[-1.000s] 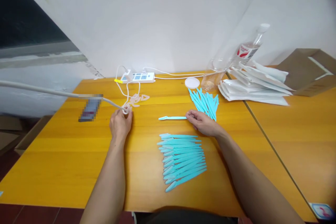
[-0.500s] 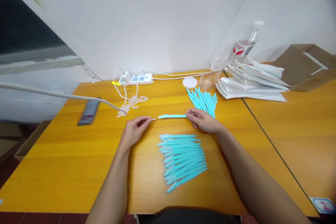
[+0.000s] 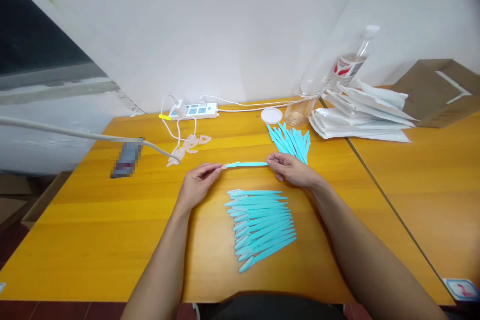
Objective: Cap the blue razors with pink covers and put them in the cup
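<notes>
My right hand [image 3: 288,169] pinches the handle end of a turquoise eyebrow razor [image 3: 249,164], its blade end pointing left. Between the thumb and fingers of my left hand [image 3: 200,182] is a small translucent blade cap [image 3: 224,166], which meets the tip of the razor; how far it is over the blade I cannot tell. Below my hands lies a row of turquoise razors with covered heads [image 3: 264,222], blade ends to the left. A loose heap of turquoise razors [image 3: 288,141] sits just behind my right hand. Several loose translucent caps [image 3: 191,142] lie beyond my left hand.
A power strip [image 3: 198,111] with white cables stands by the wall. At the left is a blurred phone [image 3: 127,158], with a grey cable hanging across. A round white lid [image 3: 272,116], a clear jar [image 3: 298,110], a bottle [image 3: 347,67], white packets [image 3: 360,120] and a cardboard box [image 3: 431,90] fill the back right.
My left hand has moved slightly right, bringing the cap up against the razor's tip. The gap between cap and razor has closed. My right hand has hardly moved.
</notes>
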Demonstrator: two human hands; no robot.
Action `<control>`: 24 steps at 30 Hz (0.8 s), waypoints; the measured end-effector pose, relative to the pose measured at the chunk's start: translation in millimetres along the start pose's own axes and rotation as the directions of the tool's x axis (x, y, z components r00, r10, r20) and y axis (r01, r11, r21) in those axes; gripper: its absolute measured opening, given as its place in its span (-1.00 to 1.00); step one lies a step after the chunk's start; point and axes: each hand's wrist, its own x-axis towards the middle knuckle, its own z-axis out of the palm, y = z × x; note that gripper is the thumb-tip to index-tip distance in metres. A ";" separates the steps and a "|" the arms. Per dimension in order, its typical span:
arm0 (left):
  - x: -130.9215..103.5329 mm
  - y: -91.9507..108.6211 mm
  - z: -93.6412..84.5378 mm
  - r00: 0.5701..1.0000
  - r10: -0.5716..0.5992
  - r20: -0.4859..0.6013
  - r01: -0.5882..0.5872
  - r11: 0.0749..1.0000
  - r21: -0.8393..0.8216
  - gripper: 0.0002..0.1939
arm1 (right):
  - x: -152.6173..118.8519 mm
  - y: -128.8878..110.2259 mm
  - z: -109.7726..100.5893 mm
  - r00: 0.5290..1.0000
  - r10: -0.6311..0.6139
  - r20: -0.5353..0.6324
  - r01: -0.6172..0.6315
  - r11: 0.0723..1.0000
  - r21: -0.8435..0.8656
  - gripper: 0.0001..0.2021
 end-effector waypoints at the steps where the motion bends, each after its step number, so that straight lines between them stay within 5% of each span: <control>1: 0.0 -0.2 -1.2 1.000 -0.012 -0.022 0.012 1.000 -0.013 -0.66 | 0.0 0.6 -0.4 1.000 0.005 -0.003 -0.005 1.000 0.005 -0.62; 11: -0.1 4.8 8.7 0.998 0.006 0.054 -0.006 1.000 -0.009 -0.69 | -0.8 -3.9 2.6 1.000 0.005 0.019 -0.005 1.000 -0.026 -0.62; 16: -4.4 16.7 7.5 0.961 -0.007 0.278 -0.009 0.998 0.057 -0.69 | -7.1 -14.0 3.2 0.995 -0.043 0.091 0.063 0.973 -0.222 -0.68; 21: -9.2 30.4 5.8 0.854 0.112 0.509 -0.221 0.962 0.159 -0.76 | -18.7 -18.1 0.3 0.977 -0.118 0.176 0.178 0.907 -0.382 -0.80; 24: -12.0 33.6 17.4 0.882 0.181 0.436 -0.297 0.931 0.213 -0.76 | -22.8 -17.6 0.0 0.967 -0.044 0.249 0.153 0.886 -0.437 -0.77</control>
